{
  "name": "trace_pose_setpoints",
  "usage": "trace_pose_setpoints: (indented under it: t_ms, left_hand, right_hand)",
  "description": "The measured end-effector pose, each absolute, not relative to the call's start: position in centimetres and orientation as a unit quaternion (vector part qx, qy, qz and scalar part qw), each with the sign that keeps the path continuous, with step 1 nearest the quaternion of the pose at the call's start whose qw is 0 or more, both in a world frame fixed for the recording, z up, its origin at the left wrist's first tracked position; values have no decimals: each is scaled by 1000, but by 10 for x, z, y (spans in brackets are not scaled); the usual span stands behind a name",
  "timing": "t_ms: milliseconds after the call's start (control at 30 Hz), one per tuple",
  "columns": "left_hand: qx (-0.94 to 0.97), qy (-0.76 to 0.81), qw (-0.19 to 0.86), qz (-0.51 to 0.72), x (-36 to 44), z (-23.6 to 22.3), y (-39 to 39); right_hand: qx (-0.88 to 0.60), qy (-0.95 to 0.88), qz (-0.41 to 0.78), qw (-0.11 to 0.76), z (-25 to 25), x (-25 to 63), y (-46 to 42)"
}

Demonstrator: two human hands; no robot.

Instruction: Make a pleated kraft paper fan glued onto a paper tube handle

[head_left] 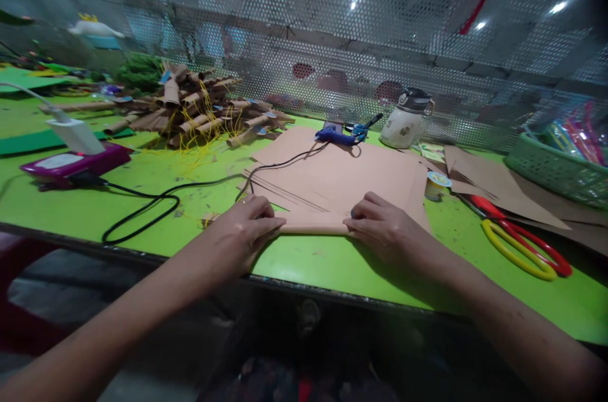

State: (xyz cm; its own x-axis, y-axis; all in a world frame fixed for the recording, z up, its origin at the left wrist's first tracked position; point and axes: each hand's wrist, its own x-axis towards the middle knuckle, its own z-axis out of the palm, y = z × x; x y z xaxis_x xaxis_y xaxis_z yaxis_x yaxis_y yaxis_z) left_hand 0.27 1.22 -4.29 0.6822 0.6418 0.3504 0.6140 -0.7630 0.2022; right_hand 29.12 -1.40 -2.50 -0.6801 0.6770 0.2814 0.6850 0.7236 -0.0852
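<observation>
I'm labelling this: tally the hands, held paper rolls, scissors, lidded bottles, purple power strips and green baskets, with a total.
Left hand, right hand: 2
Held paper roll: 1
Scissors: 1
Lidded bottle: 1
Purple power strip: 1
Green basket: 1
Total: 7

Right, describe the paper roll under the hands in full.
The paper roll is slim, smooth and light brown, apparently of kraft paper, with a rounded near side. It lies flat, running left to right near the front of the green table. The left hand and the right hand grip it with thumb and fingers, hiding its ends; only the stretch between them shows. Flat brown paper spreads behind it; whether the two are joined, I can't tell.
</observation>
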Motion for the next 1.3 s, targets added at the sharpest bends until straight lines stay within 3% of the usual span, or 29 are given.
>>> trace_pose_setpoints:
  t_ms: [367,633,1300]
  left_hand:
    - [910,351,-35,217,9,-45,18]
    - [923,326,-81,187,8,-46,19]
    - [916,321,-117,211,3,-46,14]
  right_hand:
    - [-383,-911,-6,150,-29,291,-11]
    - [-384,-913,-75,114,-32,289,-15]
    - [-399,-898,93,160,-21,287,-23]
